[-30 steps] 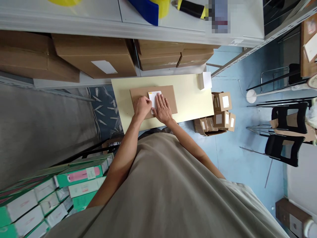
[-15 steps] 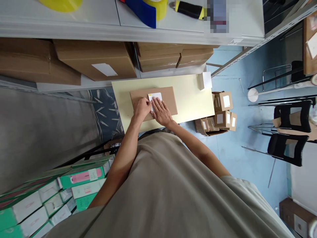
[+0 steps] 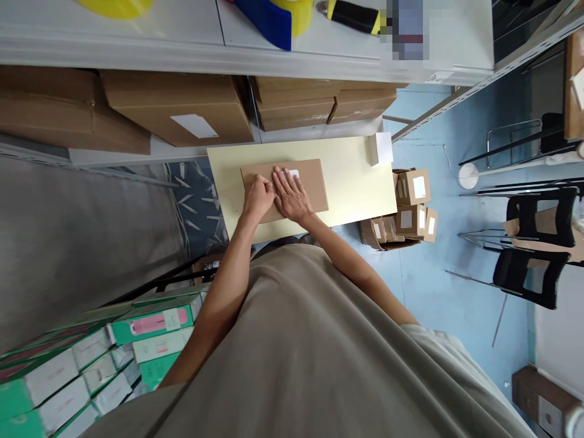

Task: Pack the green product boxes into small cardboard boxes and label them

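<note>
A flat brown cardboard box (image 3: 314, 188) lies on the pale yellow tabletop (image 3: 356, 182). On its upper face is a white label (image 3: 294, 173), mostly covered by my right hand (image 3: 292, 196). That hand lies flat on the label with its fingers stretched out. My left hand (image 3: 259, 198) rests at the left part of the box, its fingers curled closed close beside the right fingertips. Whatever may be between the left fingers is hidden.
A small white box (image 3: 380, 149) stands at the table's far right corner. Beyond the table, a shelf holds large cartons (image 3: 182, 109), with a black-and-yellow cutter (image 3: 353, 16) and tape above. Small cartons (image 3: 410, 188) are stacked right; green-and-white boxes (image 3: 150, 328) lie lower left.
My right hand has slid slightly left and up over the label, covering more of it. My left hand has shifted a little left. The cardboard box stays in place on the table.
</note>
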Demonstrator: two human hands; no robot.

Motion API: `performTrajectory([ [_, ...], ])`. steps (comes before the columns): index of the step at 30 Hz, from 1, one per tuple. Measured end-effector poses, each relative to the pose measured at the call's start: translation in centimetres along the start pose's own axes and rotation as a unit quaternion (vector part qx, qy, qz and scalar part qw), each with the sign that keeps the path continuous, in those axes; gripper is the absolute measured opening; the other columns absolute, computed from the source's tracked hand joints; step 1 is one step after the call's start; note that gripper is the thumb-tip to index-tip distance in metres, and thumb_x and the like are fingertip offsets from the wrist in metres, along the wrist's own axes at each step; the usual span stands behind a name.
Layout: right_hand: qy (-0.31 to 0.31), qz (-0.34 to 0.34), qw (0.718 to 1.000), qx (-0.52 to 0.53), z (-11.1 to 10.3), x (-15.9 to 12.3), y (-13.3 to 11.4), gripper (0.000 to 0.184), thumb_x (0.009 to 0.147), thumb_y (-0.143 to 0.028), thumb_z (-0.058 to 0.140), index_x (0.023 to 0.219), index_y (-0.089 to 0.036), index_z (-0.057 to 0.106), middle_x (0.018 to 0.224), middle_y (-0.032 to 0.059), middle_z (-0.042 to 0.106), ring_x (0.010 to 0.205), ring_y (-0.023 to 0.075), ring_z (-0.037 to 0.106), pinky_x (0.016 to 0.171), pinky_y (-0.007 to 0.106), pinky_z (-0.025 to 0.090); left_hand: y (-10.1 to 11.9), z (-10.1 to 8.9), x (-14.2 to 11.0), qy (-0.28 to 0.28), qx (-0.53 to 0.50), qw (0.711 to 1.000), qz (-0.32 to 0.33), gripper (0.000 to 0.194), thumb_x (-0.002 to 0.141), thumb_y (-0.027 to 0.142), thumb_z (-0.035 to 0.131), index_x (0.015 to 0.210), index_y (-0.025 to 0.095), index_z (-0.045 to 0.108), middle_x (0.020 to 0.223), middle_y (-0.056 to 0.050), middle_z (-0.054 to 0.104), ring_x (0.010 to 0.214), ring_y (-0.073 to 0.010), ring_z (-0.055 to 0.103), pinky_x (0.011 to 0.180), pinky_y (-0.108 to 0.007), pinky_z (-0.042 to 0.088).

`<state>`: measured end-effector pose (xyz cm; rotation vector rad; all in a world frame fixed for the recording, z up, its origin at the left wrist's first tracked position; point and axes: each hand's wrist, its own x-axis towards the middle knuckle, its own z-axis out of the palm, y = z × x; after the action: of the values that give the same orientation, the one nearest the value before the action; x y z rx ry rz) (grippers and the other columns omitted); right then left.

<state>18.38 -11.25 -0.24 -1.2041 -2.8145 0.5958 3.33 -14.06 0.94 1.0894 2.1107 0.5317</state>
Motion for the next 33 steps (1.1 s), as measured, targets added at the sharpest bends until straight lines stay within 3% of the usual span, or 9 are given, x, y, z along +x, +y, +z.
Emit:
performTrajectory([
  [5,-0.026,-0.006,1.0,0.005,0.0,-3.4,-0.5,0.073,0.122,-0.045,0.026,0.185,-0.009,0.023,0.192,0.0128,0.023,0.182,0.0298,0.011,0.149,0.056,0.011,-0.5,0.3,0.2,0.009,-0.031,0.999,-0.001,0.018,0.106,0.031,0.056,0.112,0.021,0.07,0.119,-0.018,0.08,0.124,-0.0398,0.075,0.118,-0.054,0.054],
  [10,-0.068,-0.027,0.997,0.004,-0.1,-8.2,-1.3,0.077,0.121,-0.049,0.03,0.185,-0.008,0.022,0.193,0.0135,0.021,0.182,0.0297,0.012,0.149,0.055,0.011,-1.3,0.2,0.2,-0.012,-0.082,0.996,0.024,0.016,0.108,0.031,0.054,0.11,0.022,0.067,0.113,-0.016,0.08,0.117,-0.0329,0.076,0.115,-0.047,0.056],
  [13,-0.063,-0.021,0.998,0.003,0.0,-7.3,-1.4,0.077,0.121,-0.049,0.026,0.184,-0.006,0.023,0.192,0.0151,0.021,0.182,0.03,0.013,0.149,0.056,0.01,-1.4,0.1,-0.2,-0.016,-0.085,0.996,0.035,0.015,0.108,0.03,0.053,0.11,0.022,0.065,0.112,-0.014,0.08,0.115,-0.0311,0.076,0.113,-0.045,0.057],
  [20,-0.018,-0.006,1.0,0.002,-0.7,-0.1,-0.9,0.082,0.12,-0.058,0.025,0.185,-0.007,0.024,0.191,0.0174,0.024,0.181,0.0327,0.016,0.148,0.06,0.01,-0.2,0.2,-0.7,0.017,-0.052,0.998,-0.007,0.024,0.111,0.031,0.045,0.116,0.021,0.067,0.122,-0.019,0.08,0.126,-0.0373,0.075,0.119,-0.05,0.053],
  [23,-0.046,-0.001,0.999,-0.027,-1.4,-1.4,-1.5,0.083,0.121,-0.059,0.028,0.184,-0.006,0.023,0.192,0.0187,0.022,0.182,0.0333,0.014,0.148,0.059,0.013,0.1,0.2,-0.7,0.021,-0.06,0.998,-0.019,0.03,0.112,0.03,0.04,0.117,0.021,0.068,0.118,-0.019,0.081,0.126,-0.0365,0.075,0.118,-0.05,0.054],
  [29,-0.066,-0.019,0.997,-0.023,-1.4,-8.7,-2.2,0.084,0.12,-0.059,0.036,0.184,-0.005,0.024,0.191,0.0195,0.024,0.181,0.0319,0.019,0.148,0.054,0.017,-0.1,0.0,-1.1,0.017,-0.088,0.996,0.014,0.03,0.112,0.027,0.037,0.114,0.022,0.066,0.116,-0.015,0.081,0.123,-0.0295,0.075,0.116,-0.042,0.053],
  [31,-0.062,-0.017,0.998,-0.015,-1.2,-9.1,-1.9,0.084,0.12,-0.06,0.036,0.184,-0.007,0.025,0.19,0.0193,0.026,0.18,0.0317,0.022,0.147,0.054,0.018,-0.1,-0.1,-1.2,0.013,-0.089,0.996,0.017,0.029,0.112,0.026,0.036,0.113,0.022,0.065,0.115,-0.015,0.081,0.122,-0.0284,0.075,0.115,-0.04,0.054],
  [33,-0.051,-0.006,0.999,-0.013,-1.1,-7.6,-1.4,0.083,0.121,-0.061,0.032,0.184,-0.008,0.026,0.19,0.0191,0.027,0.18,0.0311,0.023,0.147,0.056,0.018,0.0,-0.1,-1.3,0.016,-0.088,0.996,0.018,0.028,0.112,0.025,0.036,0.112,0.022,0.064,0.117,-0.015,0.081,0.122,-0.0282,0.075,0.115,-0.039,0.054],
])
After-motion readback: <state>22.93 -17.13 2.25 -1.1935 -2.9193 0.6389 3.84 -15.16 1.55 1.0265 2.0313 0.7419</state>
